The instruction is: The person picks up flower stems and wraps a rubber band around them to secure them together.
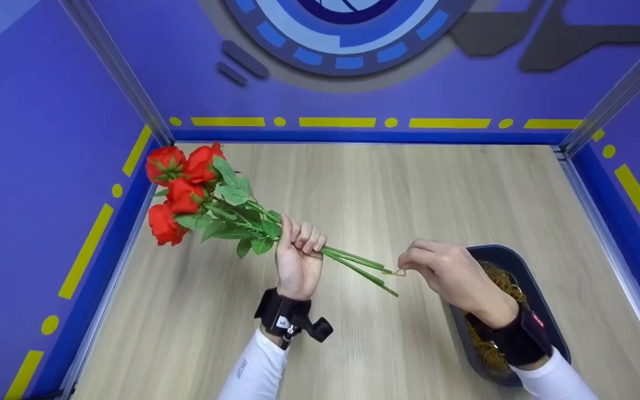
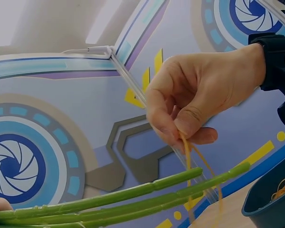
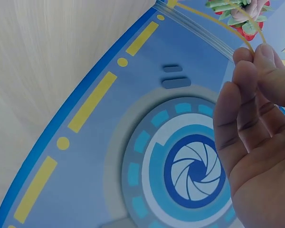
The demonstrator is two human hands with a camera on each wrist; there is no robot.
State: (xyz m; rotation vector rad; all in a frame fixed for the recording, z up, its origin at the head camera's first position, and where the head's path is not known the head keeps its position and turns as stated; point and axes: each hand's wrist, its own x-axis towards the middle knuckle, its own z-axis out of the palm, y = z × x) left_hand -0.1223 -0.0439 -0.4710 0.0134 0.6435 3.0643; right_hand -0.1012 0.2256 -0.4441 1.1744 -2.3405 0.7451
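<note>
My left hand (image 1: 300,264) grips a bunch of red roses (image 1: 185,195) around the green stems (image 1: 353,260), just below the leaves. The blooms point to the far left, and the bare stem ends reach out to the right. Between thumb and fingertips, my right hand (image 1: 450,275) pinches a thin yellow rubber band (image 1: 398,273) at those ends. In the left wrist view the rubber band (image 2: 188,159) hangs as a long loop across the stems (image 2: 147,192). The right wrist view shows the band (image 3: 213,20) stretching from the fingertips toward the bouquet.
A dark blue bin (image 1: 539,305) with many rubber bands (image 1: 502,278) stands at the right, partly under my right forearm. The wooden tabletop (image 1: 353,344) is bounded by blue printed panels (image 1: 348,100) at the back and sides, with metal corner posts (image 1: 114,61).
</note>
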